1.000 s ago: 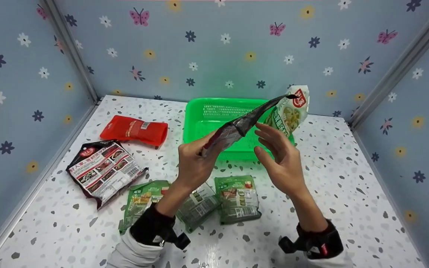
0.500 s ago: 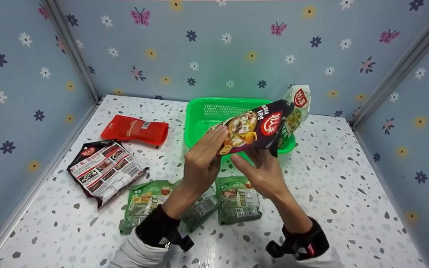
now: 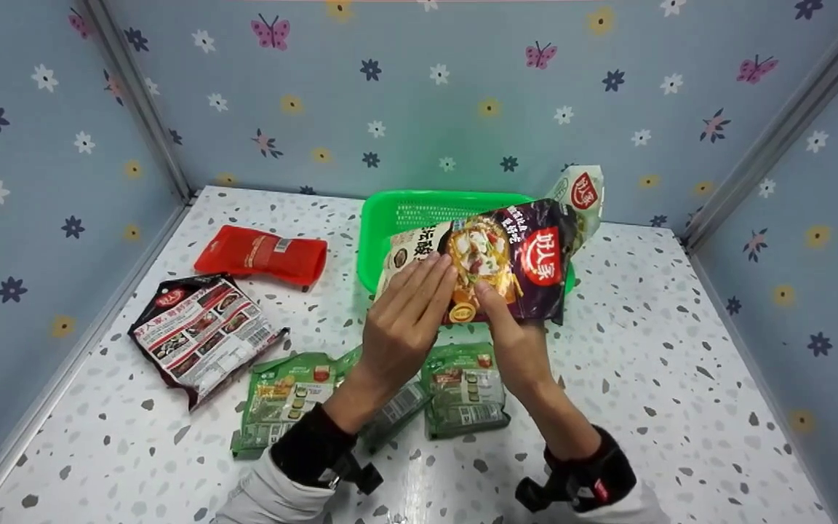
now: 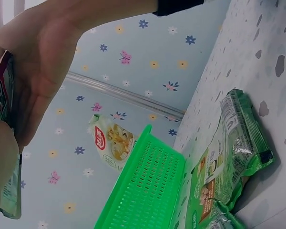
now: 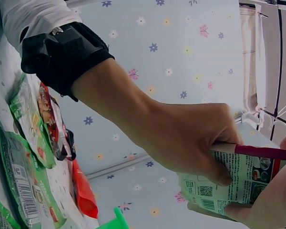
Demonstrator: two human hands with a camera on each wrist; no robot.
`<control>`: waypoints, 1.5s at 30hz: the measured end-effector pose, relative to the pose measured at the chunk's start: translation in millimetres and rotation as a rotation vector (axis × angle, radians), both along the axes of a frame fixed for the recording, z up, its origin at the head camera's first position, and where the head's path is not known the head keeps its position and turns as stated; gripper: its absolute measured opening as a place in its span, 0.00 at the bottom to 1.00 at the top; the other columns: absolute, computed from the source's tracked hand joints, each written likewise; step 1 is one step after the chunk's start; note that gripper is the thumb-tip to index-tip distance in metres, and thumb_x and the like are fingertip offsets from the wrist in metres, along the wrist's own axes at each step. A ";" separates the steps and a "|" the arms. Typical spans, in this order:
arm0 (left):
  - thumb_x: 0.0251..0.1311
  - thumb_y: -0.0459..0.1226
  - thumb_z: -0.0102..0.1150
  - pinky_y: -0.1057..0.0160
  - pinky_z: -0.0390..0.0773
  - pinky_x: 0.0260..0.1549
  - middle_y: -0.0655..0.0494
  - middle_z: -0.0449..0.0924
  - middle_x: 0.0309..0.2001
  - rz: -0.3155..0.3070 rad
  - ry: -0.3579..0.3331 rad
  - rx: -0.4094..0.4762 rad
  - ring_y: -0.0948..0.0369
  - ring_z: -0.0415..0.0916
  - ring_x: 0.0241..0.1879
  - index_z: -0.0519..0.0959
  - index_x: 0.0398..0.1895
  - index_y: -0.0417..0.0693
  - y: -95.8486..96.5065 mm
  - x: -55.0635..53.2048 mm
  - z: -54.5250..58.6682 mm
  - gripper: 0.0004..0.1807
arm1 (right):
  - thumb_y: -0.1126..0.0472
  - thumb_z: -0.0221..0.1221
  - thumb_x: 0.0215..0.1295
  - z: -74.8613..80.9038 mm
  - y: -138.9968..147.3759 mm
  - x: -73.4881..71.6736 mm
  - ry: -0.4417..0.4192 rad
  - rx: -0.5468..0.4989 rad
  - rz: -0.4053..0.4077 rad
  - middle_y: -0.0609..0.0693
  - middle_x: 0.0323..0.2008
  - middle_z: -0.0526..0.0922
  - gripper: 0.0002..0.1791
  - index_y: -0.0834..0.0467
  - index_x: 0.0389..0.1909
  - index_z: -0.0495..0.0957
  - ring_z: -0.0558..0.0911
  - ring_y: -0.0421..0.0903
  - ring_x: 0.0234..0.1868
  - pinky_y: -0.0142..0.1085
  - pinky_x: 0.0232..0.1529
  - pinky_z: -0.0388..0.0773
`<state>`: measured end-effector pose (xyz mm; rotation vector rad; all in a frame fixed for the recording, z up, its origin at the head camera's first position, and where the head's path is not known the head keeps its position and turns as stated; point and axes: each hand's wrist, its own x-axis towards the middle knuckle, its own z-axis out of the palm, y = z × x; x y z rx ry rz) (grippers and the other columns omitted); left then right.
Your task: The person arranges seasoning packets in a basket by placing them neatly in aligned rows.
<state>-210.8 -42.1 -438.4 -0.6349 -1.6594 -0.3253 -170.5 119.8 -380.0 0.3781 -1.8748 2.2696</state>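
A seasoning packet (image 3: 492,247) with a dark purple end, a cream end and a picture of a fish dish is held up over the green basket (image 3: 370,240). My left hand (image 3: 404,320) lays its fingers across the printed front. In the right wrist view the left thumb (image 5: 221,175) presses the packet's text-covered back. My right hand (image 3: 524,356) grips the lower edge, thumb on the front and the other fingers behind, as the left wrist view partly shows. A white packet (image 3: 585,191) stands tilted in the basket's right end, partly hidden.
A red packet (image 3: 262,255) and a white packet with dark edges (image 3: 204,331) lie on the speckled table at the left. Several green packets (image 3: 466,393) lie in front of the basket, partly under my left forearm. Flowered panels (image 3: 441,102) enclose the back and sides.
The seasoning packet was edge-on in my left hand; it has turned until its front faces the head camera. My right hand moved left from relaxed fingers beside it to a grip.
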 end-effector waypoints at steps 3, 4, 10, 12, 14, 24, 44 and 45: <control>0.70 0.22 0.68 0.50 0.91 0.65 0.42 0.94 0.59 0.023 0.023 -0.020 0.48 0.94 0.60 0.91 0.60 0.38 2.1 1.3 -0.7 0.18 | 0.68 0.55 0.83 -1.3 -0.3 -0.9 -0.018 -0.081 0.028 0.61 0.72 0.78 0.32 0.64 0.83 0.62 0.85 0.46 0.68 0.38 0.69 0.87; 0.71 0.22 0.68 0.51 0.91 0.64 0.42 0.94 0.59 0.030 0.029 -0.025 0.48 0.94 0.60 0.91 0.60 0.38 2.8 1.8 -0.7 0.18 | 0.67 0.54 0.83 -1.7 -0.1 -1.1 -0.031 -0.096 0.032 0.59 0.70 0.80 0.30 0.64 0.82 0.63 0.86 0.46 0.66 0.38 0.68 0.88; 0.71 0.22 0.68 0.51 0.91 0.64 0.43 0.94 0.59 0.058 0.044 -0.042 0.49 0.94 0.60 0.92 0.60 0.39 5.1 3.4 0.1 0.18 | 0.65 0.54 0.86 -2.2 -1.5 -1.6 -0.112 -0.151 0.018 0.52 0.56 0.86 0.21 0.65 0.74 0.71 0.89 0.43 0.55 0.35 0.59 0.90; 0.69 0.22 0.69 0.51 0.91 0.65 0.43 0.94 0.59 0.066 0.049 -0.044 0.49 0.94 0.60 0.92 0.59 0.39 5.2 3.8 0.2 0.18 | 0.64 0.54 0.87 -2.7 -2.7 -1.6 -0.146 -0.166 -0.005 0.50 0.55 0.85 0.20 0.64 0.73 0.72 0.88 0.43 0.53 0.35 0.57 0.90; 0.68 0.23 0.69 0.51 0.91 0.65 0.44 0.94 0.59 0.075 0.055 -0.046 0.49 0.94 0.60 0.92 0.59 0.40 5.4 4.1 0.2 0.18 | 0.63 0.54 0.87 -3.3 -3.5 -1.4 -0.171 -0.184 -0.021 0.50 0.54 0.85 0.20 0.63 0.73 0.72 0.89 0.43 0.53 0.35 0.57 0.91; 0.67 0.22 0.70 0.51 0.90 0.66 0.44 0.94 0.59 0.095 0.061 -0.034 0.49 0.94 0.61 0.92 0.58 0.40 8.3 4.5 -2.1 0.18 | 0.56 0.58 0.88 -5.4 -5.5 5.4 -0.243 0.041 -0.127 0.45 0.47 0.92 0.15 0.56 0.64 0.84 0.89 0.36 0.43 0.28 0.52 0.90; 0.81 0.31 0.59 0.51 0.87 0.71 0.43 0.92 0.64 -0.008 0.008 -0.014 0.48 0.91 0.66 0.89 0.65 0.40 12.4 -1.1 -7.7 0.16 | 0.71 0.53 0.86 -5.0 -8.8 -3.7 -0.079 -0.354 -0.081 0.55 0.70 0.79 0.27 0.61 0.81 0.63 0.86 0.48 0.68 0.42 0.69 0.89; 0.84 0.32 0.57 0.51 0.86 0.72 0.43 0.92 0.64 -0.017 -0.001 -0.016 0.47 0.90 0.66 0.89 0.65 0.40 12.4 -1.5 -7.8 0.17 | 0.71 0.53 0.86 -4.7 -8.6 -4.2 -0.079 -0.360 -0.083 0.55 0.70 0.79 0.27 0.61 0.81 0.63 0.86 0.48 0.69 0.41 0.70 0.89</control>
